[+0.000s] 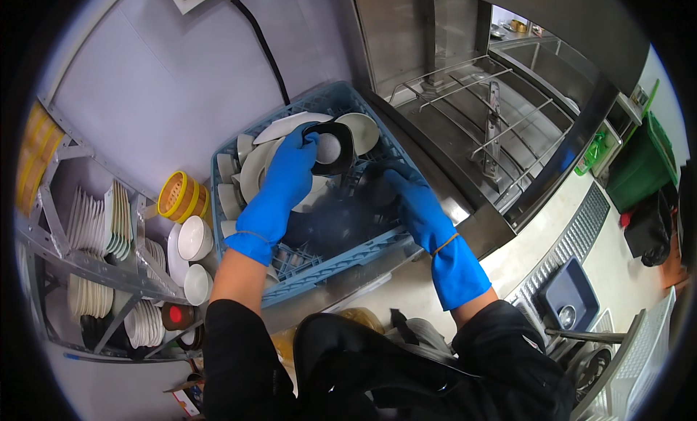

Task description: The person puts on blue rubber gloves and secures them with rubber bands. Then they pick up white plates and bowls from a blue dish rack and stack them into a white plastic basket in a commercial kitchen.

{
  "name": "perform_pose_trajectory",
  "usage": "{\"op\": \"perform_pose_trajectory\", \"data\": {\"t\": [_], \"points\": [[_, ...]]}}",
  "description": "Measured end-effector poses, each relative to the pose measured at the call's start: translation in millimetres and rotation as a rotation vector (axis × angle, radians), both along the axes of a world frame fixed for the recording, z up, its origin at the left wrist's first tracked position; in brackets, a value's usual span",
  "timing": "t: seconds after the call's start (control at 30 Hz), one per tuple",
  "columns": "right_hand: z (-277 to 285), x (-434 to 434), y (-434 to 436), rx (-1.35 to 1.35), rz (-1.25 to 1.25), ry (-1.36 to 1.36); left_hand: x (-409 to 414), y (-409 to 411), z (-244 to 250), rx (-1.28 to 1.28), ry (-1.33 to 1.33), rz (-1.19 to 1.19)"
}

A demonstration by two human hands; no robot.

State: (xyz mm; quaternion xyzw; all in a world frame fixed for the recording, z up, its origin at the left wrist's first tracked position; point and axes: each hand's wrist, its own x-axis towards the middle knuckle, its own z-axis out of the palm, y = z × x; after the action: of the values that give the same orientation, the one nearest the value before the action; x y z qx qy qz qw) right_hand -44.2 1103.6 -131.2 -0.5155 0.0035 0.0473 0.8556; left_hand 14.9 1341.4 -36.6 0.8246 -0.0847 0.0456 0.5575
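Note:
Blue rubber gloves cover both of my hands, each with a rubber band at the wrist. My left hand (298,158) grips the edge of a small black square bowl (342,162) with a pale round middle, above the blue dish rack (321,275). On the rack's right side my right hand (409,193) holds a dark dish (377,185), blurred. Under and around my hands are white plates (253,173), a round white bowl (359,131), white cups (228,200) along the left, and dark dishes (332,225) blurred at the front.
At right stands a stainless steel dishwasher with a wire rack (479,107) and a spray arm (492,127). Metal shelves (109,271) at left hold stacked plates (87,219), white bowls (195,238) and a bamboo steamer (182,197). A grey tub (572,293) lies on the floor by a drain grate (577,230).

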Motion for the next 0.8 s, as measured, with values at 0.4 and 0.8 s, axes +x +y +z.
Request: {"op": "perform_pose_trajectory", "data": {"t": [0.4,0.8], "points": [[39.2,-24.9,19.5,0.585,-0.007,0.076,-39.9,-27.9,-9.3,0.648,-0.065,-0.321],[36.4,-27.1,15.4,0.639,-0.001,0.119,-38.9,-5.6,2.7,0.639,0.145,-0.309]]}}
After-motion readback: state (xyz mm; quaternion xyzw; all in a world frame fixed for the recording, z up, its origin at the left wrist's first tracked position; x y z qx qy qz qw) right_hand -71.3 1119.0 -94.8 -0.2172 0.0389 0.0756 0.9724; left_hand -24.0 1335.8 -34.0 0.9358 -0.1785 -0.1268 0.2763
